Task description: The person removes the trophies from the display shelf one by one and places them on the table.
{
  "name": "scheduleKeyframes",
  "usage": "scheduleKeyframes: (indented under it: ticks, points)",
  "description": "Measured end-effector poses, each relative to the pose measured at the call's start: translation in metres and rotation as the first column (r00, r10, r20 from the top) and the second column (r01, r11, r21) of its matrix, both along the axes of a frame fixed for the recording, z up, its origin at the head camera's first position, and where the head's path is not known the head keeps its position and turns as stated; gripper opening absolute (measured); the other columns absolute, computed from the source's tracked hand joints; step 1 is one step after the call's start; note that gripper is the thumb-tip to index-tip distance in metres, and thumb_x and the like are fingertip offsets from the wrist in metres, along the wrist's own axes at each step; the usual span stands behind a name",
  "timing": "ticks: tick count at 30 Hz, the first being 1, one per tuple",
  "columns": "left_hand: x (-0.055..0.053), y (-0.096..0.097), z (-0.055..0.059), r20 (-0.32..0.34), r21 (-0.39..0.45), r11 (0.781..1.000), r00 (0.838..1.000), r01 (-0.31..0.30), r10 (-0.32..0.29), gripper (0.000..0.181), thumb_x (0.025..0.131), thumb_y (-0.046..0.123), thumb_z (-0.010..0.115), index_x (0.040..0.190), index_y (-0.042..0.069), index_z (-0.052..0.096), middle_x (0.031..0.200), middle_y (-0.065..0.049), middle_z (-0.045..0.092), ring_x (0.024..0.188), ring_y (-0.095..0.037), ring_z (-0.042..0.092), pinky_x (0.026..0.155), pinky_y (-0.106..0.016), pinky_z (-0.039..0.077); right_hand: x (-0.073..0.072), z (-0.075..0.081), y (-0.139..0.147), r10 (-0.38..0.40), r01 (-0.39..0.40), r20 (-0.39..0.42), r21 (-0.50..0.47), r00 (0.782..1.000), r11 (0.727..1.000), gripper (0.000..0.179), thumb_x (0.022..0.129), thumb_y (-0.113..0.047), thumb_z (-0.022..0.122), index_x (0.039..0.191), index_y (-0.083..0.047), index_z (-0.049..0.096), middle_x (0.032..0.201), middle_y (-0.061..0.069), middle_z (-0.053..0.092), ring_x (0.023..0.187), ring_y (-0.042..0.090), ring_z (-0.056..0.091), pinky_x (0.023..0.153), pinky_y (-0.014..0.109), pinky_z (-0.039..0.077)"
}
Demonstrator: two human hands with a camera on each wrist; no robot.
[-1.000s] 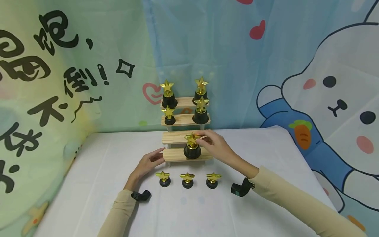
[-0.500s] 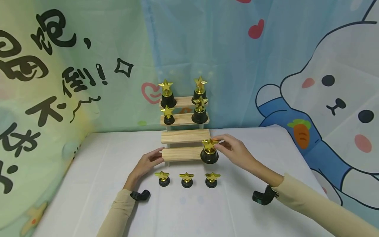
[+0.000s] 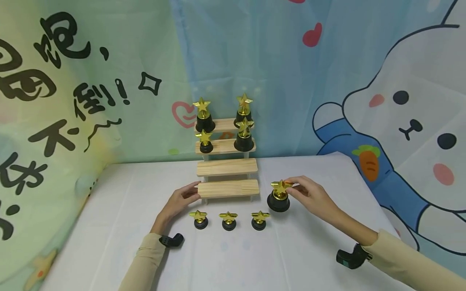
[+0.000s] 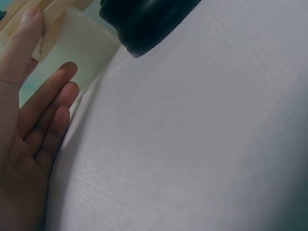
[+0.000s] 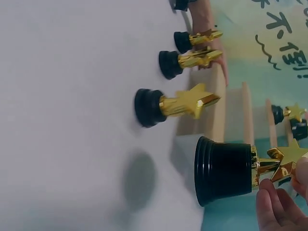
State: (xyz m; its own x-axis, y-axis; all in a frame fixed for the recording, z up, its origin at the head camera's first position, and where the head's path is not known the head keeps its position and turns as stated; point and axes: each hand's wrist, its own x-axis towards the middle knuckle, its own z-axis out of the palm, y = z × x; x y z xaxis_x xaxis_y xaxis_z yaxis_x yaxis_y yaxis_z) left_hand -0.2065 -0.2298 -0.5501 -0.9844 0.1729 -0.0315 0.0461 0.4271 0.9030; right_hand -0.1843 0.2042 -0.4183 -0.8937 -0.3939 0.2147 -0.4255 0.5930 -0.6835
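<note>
My right hand (image 3: 309, 197) pinches a star trophy (image 3: 278, 198) by its gold star, right of the wooden display stand (image 3: 228, 188). In the right wrist view its wide black base (image 5: 224, 171) hangs over the cloth, with a shadow below. My left hand (image 3: 182, 199) holds the left end of the stand's lowest step; in the left wrist view the thumb (image 4: 21, 43) lies against the wood and the other fingers spread below. Three smaller star trophies stand in a row before the stand: left (image 3: 200, 220), middle (image 3: 228, 221) and right (image 3: 259, 220).
Two trophies, left (image 3: 204, 115) and right (image 3: 243, 110), stand on the top step. The second step carries a small trophy (image 3: 205, 141) and a larger one (image 3: 244, 135). A white cloth (image 3: 233, 262) covers the table, with a printed backdrop (image 3: 284, 81) behind.
The right hand has carried the trophy off the lowest step, to the right and toward the front. The left hand stays at the step's left end.
</note>
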Motion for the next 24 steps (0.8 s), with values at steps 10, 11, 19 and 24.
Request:
scheduleKeyframes:
  ticks: [10, 11, 19, 24]
  points:
    - [-0.001, -0.002, 0.000, -0.011, 0.011, 1.000, 1.000, 0.020, -0.020, 0.060, 0.088, 0.037, 0.070, 0.142, 0.023, 0.050, 0.125, -0.011, 0.066, 0.115, -0.026, 0.063, 0.100, -0.042, 0.048, 0.013, -0.019, 0.017, -0.015, 0.015, 0.002, 0.016, 1.000, 1.000, 0.026, 0.094, -0.017, 0.064, 0.118, -0.008, 0.063, 0.112, 0.009, 0.066, 0.092, 0.010, 0.067, 0.077, 0.017, 0.055]
    - [-0.001, -0.002, 0.000, -0.012, 0.007, 1.000, 1.000, 0.020, -0.020, 0.060, 0.088, 0.038, 0.070, 0.142, 0.023, 0.050, 0.125, -0.011, 0.066, 0.115, -0.026, 0.063, 0.100, -0.041, 0.048, 0.015, -0.021, 0.019, -0.014, 0.014, 0.009, 0.015, 1.000, 1.000, 0.026, 0.094, -0.017, 0.064, 0.119, -0.008, 0.063, 0.113, 0.009, 0.066, 0.092, 0.009, 0.067, 0.076, 0.017, 0.055]
    - [0.000, -0.001, 0.002, -0.019, 0.015, 1.000, 1.000, 0.025, -0.025, 0.058, 0.089, 0.035, 0.070, 0.142, 0.022, 0.051, 0.124, -0.012, 0.066, 0.114, -0.026, 0.063, 0.097, -0.035, 0.050, 0.025, -0.036, 0.027, -0.008, 0.006, 0.061, 0.033, 0.998, 0.999, 0.027, 0.094, -0.018, 0.064, 0.119, -0.009, 0.063, 0.112, 0.009, 0.066, 0.091, 0.010, 0.067, 0.075, 0.020, 0.055]
    - [0.000, -0.002, 0.001, -0.021, 0.013, 0.999, 0.999, 0.029, -0.029, 0.059, 0.089, 0.035, 0.070, 0.143, 0.022, 0.050, 0.124, -0.012, 0.066, 0.114, -0.026, 0.063, 0.098, -0.038, 0.049, 0.028, -0.042, 0.030, 0.002, -0.005, 0.075, 0.036, 0.997, 0.999, 0.027, 0.093, -0.015, 0.065, 0.119, -0.006, 0.063, 0.112, 0.010, 0.066, 0.092, 0.011, 0.068, 0.076, 0.019, 0.056]
